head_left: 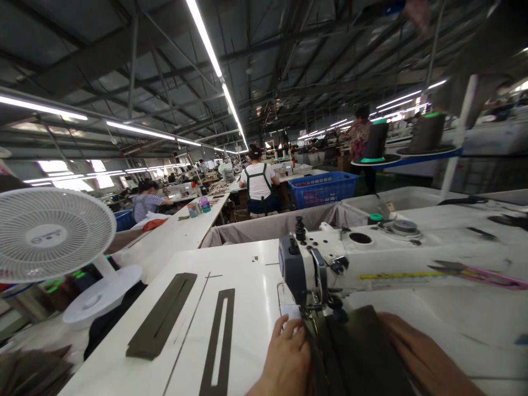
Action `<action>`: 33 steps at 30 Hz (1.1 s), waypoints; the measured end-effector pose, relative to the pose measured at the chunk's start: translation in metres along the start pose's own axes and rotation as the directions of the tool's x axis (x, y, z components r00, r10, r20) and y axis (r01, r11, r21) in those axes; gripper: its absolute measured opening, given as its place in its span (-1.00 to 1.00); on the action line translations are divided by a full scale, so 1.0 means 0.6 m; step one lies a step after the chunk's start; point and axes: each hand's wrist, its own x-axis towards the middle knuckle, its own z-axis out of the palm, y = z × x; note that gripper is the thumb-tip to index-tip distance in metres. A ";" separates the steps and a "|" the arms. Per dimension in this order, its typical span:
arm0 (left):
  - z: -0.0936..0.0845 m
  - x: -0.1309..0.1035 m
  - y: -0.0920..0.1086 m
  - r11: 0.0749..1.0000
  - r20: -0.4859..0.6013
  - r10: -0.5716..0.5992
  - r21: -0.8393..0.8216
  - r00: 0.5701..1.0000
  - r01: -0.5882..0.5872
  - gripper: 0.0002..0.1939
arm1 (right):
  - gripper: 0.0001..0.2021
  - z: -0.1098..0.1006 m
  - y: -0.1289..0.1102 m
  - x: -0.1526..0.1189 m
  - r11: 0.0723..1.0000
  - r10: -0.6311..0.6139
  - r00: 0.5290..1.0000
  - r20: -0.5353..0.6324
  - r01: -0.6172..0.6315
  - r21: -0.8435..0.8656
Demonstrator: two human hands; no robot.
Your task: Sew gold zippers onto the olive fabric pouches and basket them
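A piece of dark olive fabric [355,346] lies under the needle end of a white sewing machine [322,269]. A thin gold strip like zipper teeth [314,325] shows along its left part. My left hand [289,352] is at the fabric's left edge beside the presser foot, its fingers bent and closed on it. From the right, my right hand [416,346] grips the fabric's raised side; its fingertips are hidden behind the cloth. On the white table [247,269], to the left, lie a slotted dark template [218,341] and a stack of olive fabric strips [163,316].
A white fan [58,236] stands at the left. Pink-handled scissors [478,272] and a yellow measuring tape [396,276] are on the machine. Thread cones [376,142] stand at the upper right. Beyond the table are a blue basket [324,190] and a seated co-worker [259,184].
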 end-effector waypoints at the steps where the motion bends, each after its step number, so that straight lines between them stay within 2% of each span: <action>1: 0.001 -0.001 0.000 1.000 -0.008 0.011 0.025 1.000 -0.011 -0.93 | -0.52 -0.009 -0.005 0.007 0.998 0.053 0.999 0.005 -0.053 0.017; 4: -0.008 0.001 0.004 0.999 0.035 0.011 0.053 0.999 -0.013 -0.94 | -0.61 -0.020 -0.021 0.032 0.980 0.196 0.973 0.119 -0.197 -0.007; 6: -0.017 0.005 0.008 0.999 0.089 -0.003 0.054 0.996 -0.002 -0.95 | -0.69 -0.012 -0.025 0.045 0.980 0.197 0.961 0.196 -0.190 -0.054; 10: -0.029 0.014 0.014 0.999 0.144 -0.023 0.039 0.989 0.017 -0.95 | -0.68 0.007 -0.016 0.051 0.963 0.118 0.993 0.012 -0.112 -0.244; 11: -0.030 0.015 0.015 0.999 0.149 -0.036 0.034 0.988 0.031 -0.97 | -0.67 0.008 -0.014 0.048 0.948 0.112 0.994 0.001 -0.107 -0.299; 15: -0.038 0.022 0.022 0.998 0.157 -0.063 -0.003 0.986 0.065 -0.95 | -0.72 -0.001 -0.011 0.044 0.911 0.114 0.990 0.086 -0.070 -0.407; 18: -0.048 0.030 0.029 0.999 0.204 -0.051 0.006 0.978 0.051 -0.92 | -0.74 -0.010 -0.006 0.053 0.844 0.014 0.995 0.094 0.039 -0.535; 20: -0.054 0.035 0.034 0.998 0.240 -0.057 0.019 0.969 0.054 -0.93 | -0.75 -0.013 0.000 0.063 0.801 -0.040 0.989 0.143 0.118 -0.587; 22: -0.059 0.037 0.038 0.996 0.260 -0.088 -0.007 0.961 0.093 -0.93 | -0.80 -0.012 -0.002 0.068 0.788 -0.059 0.983 0.171 0.151 -0.597; 25: -0.065 0.036 0.041 0.975 0.271 -0.165 -0.102 0.948 0.198 -0.92 | -0.86 0.003 -0.033 0.057 0.755 -0.139 0.976 0.166 0.213 -0.620; 27: -0.069 0.032 0.041 0.952 0.250 -0.214 -0.163 0.944 0.259 -0.88 | -0.81 0.024 -0.064 0.038 0.733 -0.300 0.940 0.162 0.336 -0.592; 29: -0.070 0.028 0.039 0.931 0.190 -0.275 -0.192 0.942 0.311 -0.81 | -0.77 0.051 -0.090 0.015 0.731 -0.468 0.872 0.141 0.472 -0.494; 31: -0.068 0.024 0.034 0.925 0.132 -0.309 -0.189 0.942 0.330 -0.71 | -0.70 0.073 -0.104 -0.001 0.736 -0.551 0.824 0.132 0.554 -0.389; 33: -0.063 0.022 0.027 0.943 0.100 -0.265 -0.179 0.959 0.280 -0.68 | -0.64 0.085 -0.106 -0.007 0.729 -0.578 0.800 0.160 0.594 -0.341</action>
